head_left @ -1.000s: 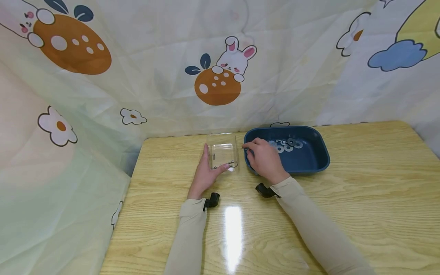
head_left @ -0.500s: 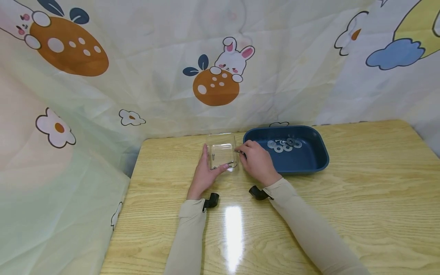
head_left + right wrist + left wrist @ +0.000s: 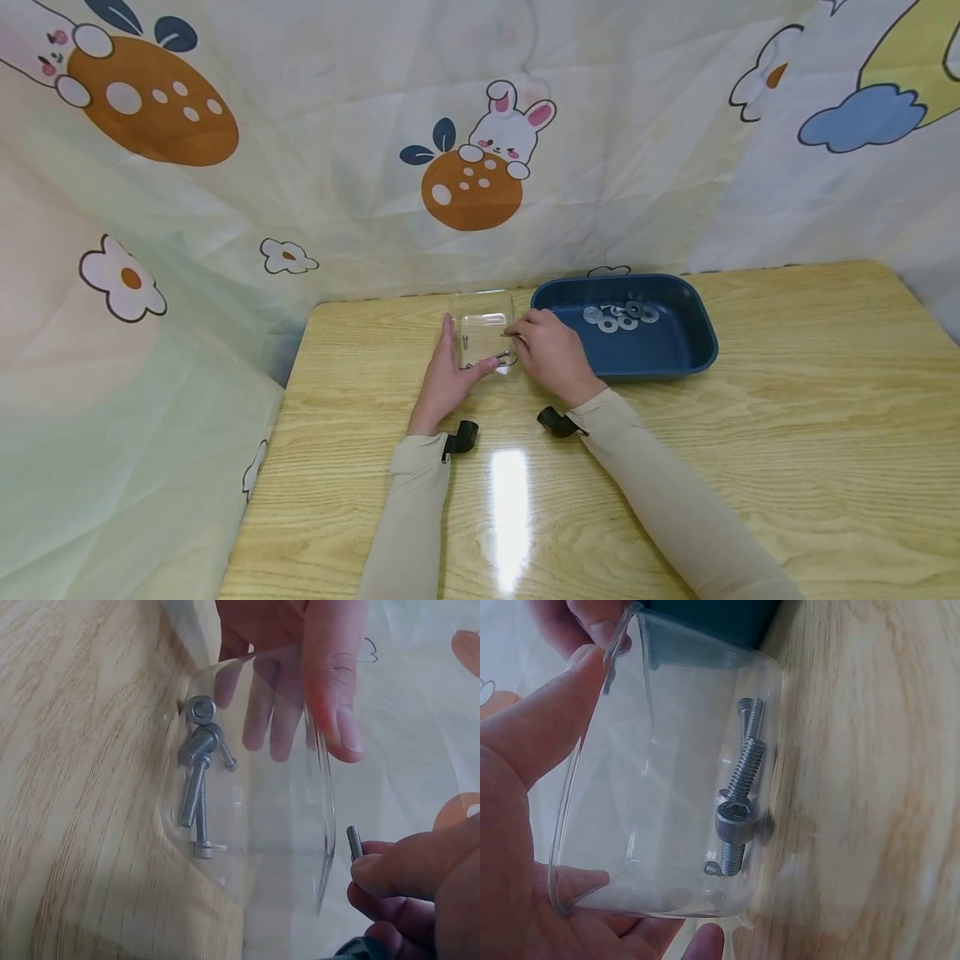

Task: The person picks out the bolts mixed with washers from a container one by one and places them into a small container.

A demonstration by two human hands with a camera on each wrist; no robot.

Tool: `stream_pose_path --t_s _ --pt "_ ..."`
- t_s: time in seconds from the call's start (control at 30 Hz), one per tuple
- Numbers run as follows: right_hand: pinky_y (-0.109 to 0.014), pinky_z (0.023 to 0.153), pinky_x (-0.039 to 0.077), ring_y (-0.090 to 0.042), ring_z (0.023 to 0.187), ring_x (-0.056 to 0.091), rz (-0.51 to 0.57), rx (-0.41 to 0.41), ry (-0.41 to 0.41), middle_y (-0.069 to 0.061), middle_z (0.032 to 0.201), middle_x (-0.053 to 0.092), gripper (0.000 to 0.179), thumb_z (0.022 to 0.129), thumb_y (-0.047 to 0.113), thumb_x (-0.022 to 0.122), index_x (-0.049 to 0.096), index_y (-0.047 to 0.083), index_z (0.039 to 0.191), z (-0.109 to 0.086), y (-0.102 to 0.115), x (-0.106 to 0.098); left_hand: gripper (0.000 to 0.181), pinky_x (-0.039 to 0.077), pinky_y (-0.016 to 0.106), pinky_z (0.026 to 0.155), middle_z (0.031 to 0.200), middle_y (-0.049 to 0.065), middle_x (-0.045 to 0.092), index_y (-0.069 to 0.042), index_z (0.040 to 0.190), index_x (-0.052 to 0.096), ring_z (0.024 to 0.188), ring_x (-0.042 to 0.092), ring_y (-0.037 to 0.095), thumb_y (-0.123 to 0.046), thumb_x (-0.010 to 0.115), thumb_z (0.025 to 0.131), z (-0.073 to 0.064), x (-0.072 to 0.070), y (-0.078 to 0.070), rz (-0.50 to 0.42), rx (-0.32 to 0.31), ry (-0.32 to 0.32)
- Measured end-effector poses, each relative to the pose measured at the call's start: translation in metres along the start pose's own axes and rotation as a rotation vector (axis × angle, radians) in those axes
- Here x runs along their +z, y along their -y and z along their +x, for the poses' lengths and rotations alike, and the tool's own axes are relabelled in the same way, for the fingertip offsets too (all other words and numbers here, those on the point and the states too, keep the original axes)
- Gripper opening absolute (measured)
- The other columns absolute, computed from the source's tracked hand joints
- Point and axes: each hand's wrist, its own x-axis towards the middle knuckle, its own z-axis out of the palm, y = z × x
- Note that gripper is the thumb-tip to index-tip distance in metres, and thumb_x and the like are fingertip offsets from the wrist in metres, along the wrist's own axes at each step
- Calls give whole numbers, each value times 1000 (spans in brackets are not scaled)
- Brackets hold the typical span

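Note:
My left hand (image 3: 444, 382) holds a small clear plastic box (image 3: 679, 765), with the thumb over its near rim and the fingers along its left side. Several socket-head bolts (image 3: 201, 742) of different sizes lie on the box's floor; one short bolt (image 3: 465, 342) sits apart from the others in the head view. Thumb and index finger of my right hand (image 3: 557, 357) pinch a thin metal screw (image 3: 355, 841) at the right rim of the box. Its upper end pokes out, while the fingers hide the remainder.
Directly right of the box stands a dark blue tub (image 3: 660, 360) with several flat washers (image 3: 627, 322) in it. Both rest on a wooden table (image 3: 795, 417), near its back edge. A printed cloth (image 3: 360, 192) hangs behind the table and along its left side.
From over the blue tub's left edge, my right hand has moved left to the clear box, carrying the pinched screw. The left hand and the box have stayed in place.

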Motion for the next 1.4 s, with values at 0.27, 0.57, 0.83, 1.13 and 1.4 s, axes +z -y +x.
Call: stream_pose_path --t_s 0.27,0.57,0.83,1.13,1.4 --pt "-39 78 57 -23 97 61 -37 -33 38 -5 99 68 13 95 10 69 79 10 104 4 3 5 118 16 49 121 168 8 10 -14 163 -2 152 12 27 -47 80 85 0 0 1 2 10 -1" --pt "-40 82 57 -23 101 61 -52 -43 72 -6 102 68 14 96 12 68 79 11 104 6 2 9 119 16 48 121 168 9 9 -14 163 -2 152 12 27 -49 80 84 0 0 0 -1 14 -1" --pt "-39 79 57 -23 96 62 -64 -77 46 -6 99 67 12 95 12 70 79 9 101 6 1 10 117 16 48 121 168 8 9 -14 163 -2 153 11 27 -47 80 85 1 0 -1 -3 20 -2" --pt "-40 80 57 -24 98 62 -38 -60 58 -7 100 68 12 95 10 69 79 7 102 6 2 8 118 16 49 121 168 8 9 -15 163 -2 153 11 27 -48 80 84 0 0 0 1 16 -1" --pt "-40 78 57 -25 98 61 -38 -37 60 -8 104 68 16 95 12 69 78 8 108 7 1 -3 118 16 52 121 168 10 11 -15 163 -2 152 12 30 -48 80 84 -1 0 0 4 11 -2"
